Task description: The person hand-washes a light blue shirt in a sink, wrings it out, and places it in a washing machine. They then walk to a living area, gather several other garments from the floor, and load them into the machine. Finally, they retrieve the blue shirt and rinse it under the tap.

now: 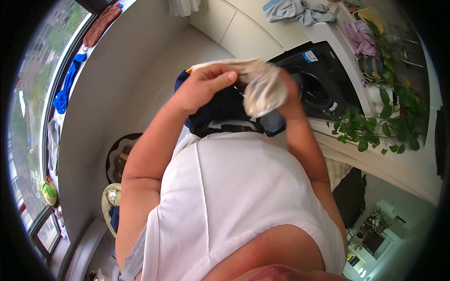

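Observation:
My left hand (pixel 207 86) pinches the edge of a cream cloth item (pixel 265 87) between thumb and fingers. The cloth is crumpled and blurred, possibly a sock or small garment. On its other side, my right hand (pixel 291 95) grips it, fingers mostly hidden behind the fabric. Below both hands lies dark navy fabric (pixel 221 103), with a small orange edge (pixel 190 70) by my left wrist. What supports that fabric is hidden behind my white top (pixel 232 182).
To the right stands a black front-loading Haier washing machine (pixel 316 79) with its round door opening visible. A trailing green plant (pixel 383 123) hangs over the counter nearby. Blue socks (pixel 68 86) and a brown cloth (pixel 102 26) lie along the windowsill at left. Grey cloth (pixel 299 11) rests at the top.

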`<control>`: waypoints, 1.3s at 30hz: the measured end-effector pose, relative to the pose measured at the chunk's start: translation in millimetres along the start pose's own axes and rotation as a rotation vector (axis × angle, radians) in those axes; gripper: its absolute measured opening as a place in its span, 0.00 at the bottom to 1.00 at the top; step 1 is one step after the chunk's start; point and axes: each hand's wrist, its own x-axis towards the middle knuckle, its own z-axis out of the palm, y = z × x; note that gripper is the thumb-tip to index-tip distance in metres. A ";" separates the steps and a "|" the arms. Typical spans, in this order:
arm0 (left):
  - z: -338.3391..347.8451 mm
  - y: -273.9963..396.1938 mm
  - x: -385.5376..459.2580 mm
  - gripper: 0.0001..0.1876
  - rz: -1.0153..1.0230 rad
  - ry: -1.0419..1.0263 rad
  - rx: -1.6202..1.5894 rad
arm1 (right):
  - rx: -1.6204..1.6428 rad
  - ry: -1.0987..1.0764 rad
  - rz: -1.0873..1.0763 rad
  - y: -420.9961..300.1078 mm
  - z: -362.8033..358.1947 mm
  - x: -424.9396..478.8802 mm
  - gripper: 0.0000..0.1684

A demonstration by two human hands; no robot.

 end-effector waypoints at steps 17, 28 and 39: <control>7.3 63.2 23.9 0.11 0.308 -0.193 0.312 | -0.102 -0.248 -0.064 -46.5 26.0 37.5 0.50; -40.5 55.4 4.5 0.17 0.213 0.292 0.183 | -0.489 0.270 -0.384 -54.9 -29.5 50.2 0.30; 3.7 -38.2 -16.5 0.25 -0.121 -0.188 0.154 | 0.555 0.376 -0.168 -90.5 -80.4 62.7 0.23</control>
